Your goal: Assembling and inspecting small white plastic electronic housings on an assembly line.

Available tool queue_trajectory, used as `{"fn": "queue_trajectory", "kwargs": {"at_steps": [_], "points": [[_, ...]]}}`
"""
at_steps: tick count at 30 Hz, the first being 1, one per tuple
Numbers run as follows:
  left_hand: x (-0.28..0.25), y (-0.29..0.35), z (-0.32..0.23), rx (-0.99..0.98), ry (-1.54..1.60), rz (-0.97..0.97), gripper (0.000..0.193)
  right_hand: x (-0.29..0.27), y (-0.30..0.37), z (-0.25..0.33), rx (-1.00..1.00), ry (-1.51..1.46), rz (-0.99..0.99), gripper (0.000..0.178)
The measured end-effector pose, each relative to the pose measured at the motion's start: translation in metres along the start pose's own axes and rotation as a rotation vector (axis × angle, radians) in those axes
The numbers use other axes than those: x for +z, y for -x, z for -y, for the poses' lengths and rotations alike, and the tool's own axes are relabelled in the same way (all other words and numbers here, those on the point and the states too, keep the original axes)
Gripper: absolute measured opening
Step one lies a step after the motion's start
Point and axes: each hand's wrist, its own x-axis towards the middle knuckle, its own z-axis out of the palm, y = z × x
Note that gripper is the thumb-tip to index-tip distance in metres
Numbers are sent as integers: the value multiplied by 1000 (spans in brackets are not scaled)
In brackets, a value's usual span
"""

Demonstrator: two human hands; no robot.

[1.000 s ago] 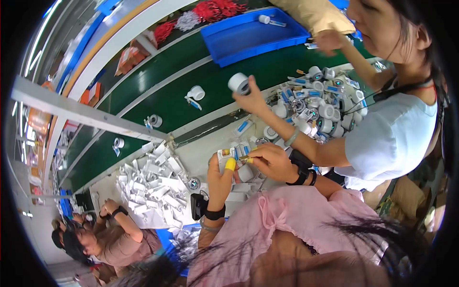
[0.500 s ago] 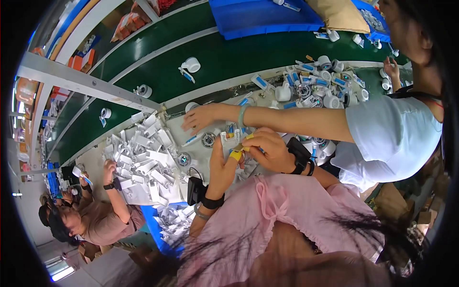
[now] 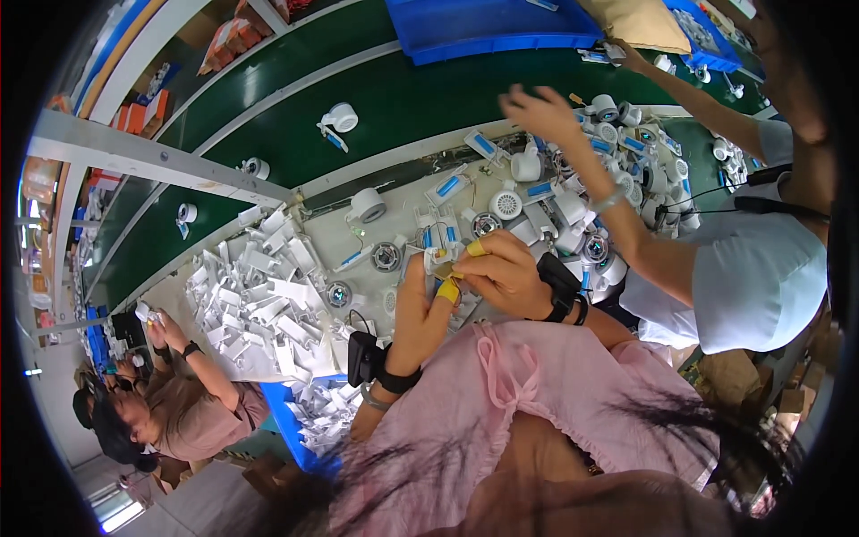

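Observation:
My left hand (image 3: 417, 313) and my right hand (image 3: 506, 279) meet close together over the near middle of the table. Both are closed, fingertips pinching at a small white plastic housing (image 3: 438, 254); the fingers partly hide it. Yellow tape wraps a finger or thumb on each hand. Beyond the housing lie a round fan unit (image 3: 386, 257) with a bare ring face and a white fan head (image 3: 368, 205). A second round fan unit (image 3: 338, 294) lies left of my left hand.
White plastic shells (image 3: 259, 295) pile up on the left, with more in a blue bin (image 3: 304, 452) below. Fan parts (image 3: 617, 170) heap on the right. A green conveyor (image 3: 259, 107) runs behind, carrying a blue tray (image 3: 501, 45). Co-workers reach in from right (image 3: 591, 166) and left (image 3: 170, 336).
The right co-worker's arm has swung from across the table in front of me to the back right, uncovering a fan head. The left co-worker's hands have come together. My hands have barely moved.

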Motion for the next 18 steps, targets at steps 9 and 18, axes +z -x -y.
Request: {"fn": "queue_trajectory", "kwargs": {"at_steps": [9,18], "points": [[-1,1,6,25,-81,-33,36,3,1,-2,-18,16,-23,29],[0,-2,9,98,-36,-35,34,4,2,-3,16,19,-10,28]]}}
